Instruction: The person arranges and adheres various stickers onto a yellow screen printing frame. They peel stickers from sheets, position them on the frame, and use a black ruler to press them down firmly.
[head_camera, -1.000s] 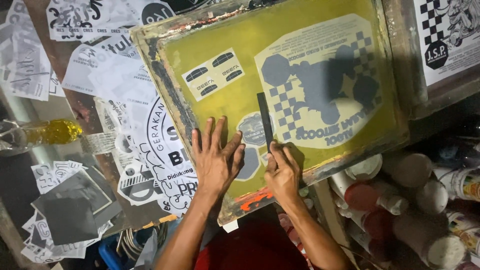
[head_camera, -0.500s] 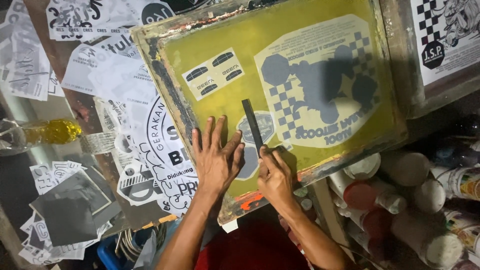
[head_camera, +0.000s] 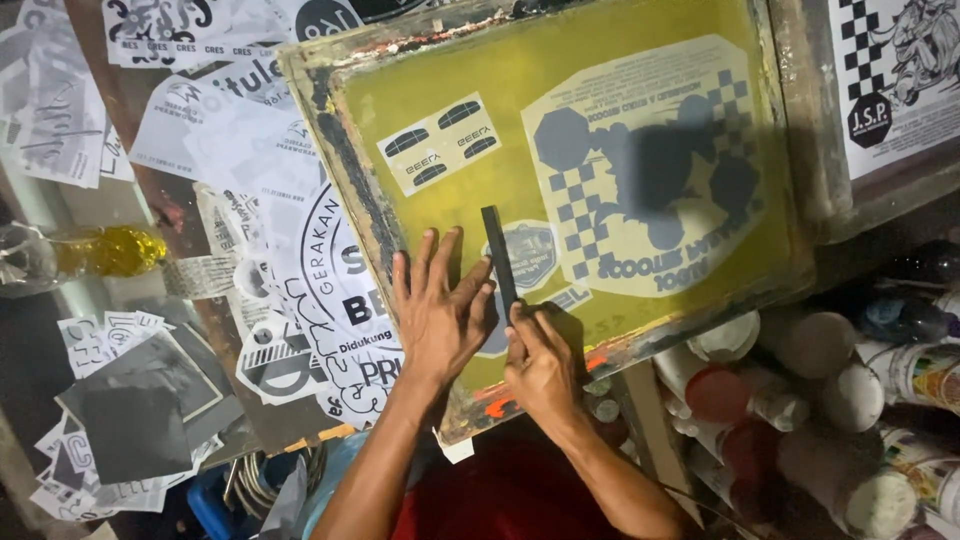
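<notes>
Two hands at work on one printing screen, catalogued as follows.

Item 1: printing screen (head_camera: 560, 60), wooden frame, yellow-green mesh, lying tilted across the worktable. The mesh carries a large pale design with grey checkers toward 2 o'clock, a small pale patch with four dark ovals at 11 o'clock, and a small badge-shaped motif (head_camera: 530, 255) near the lower edge.

Item 2: left hand (head_camera: 440, 315), open, fingers spread, palm flat on the mesh at the frame's 7 o'clock corner.

Item 3: right hand (head_camera: 540, 360), closed around the lower end of a narrow dark squeegee (head_camera: 498, 250). The blade stands nearly upright on the mesh, leaning toward 11 o'clock, just beside the left fingertips and touching the badge motif's left edge.

Item 4: printed paper sheets (head_camera: 250, 130), black on white, overlapping, at 9 to 10 o'clock of the screen.

Item 5: clear bottle of yellow liquid (head_camera: 95, 252), lying on its side at far 9 o'clock.

Item 6: paint tubs (head_camera: 810, 345), assorted, pale and red lids, crowded at 4 to 5 o'clock below the frame.

Item 7: checkered poster (head_camera: 895, 70), at 2 o'clock.
</notes>
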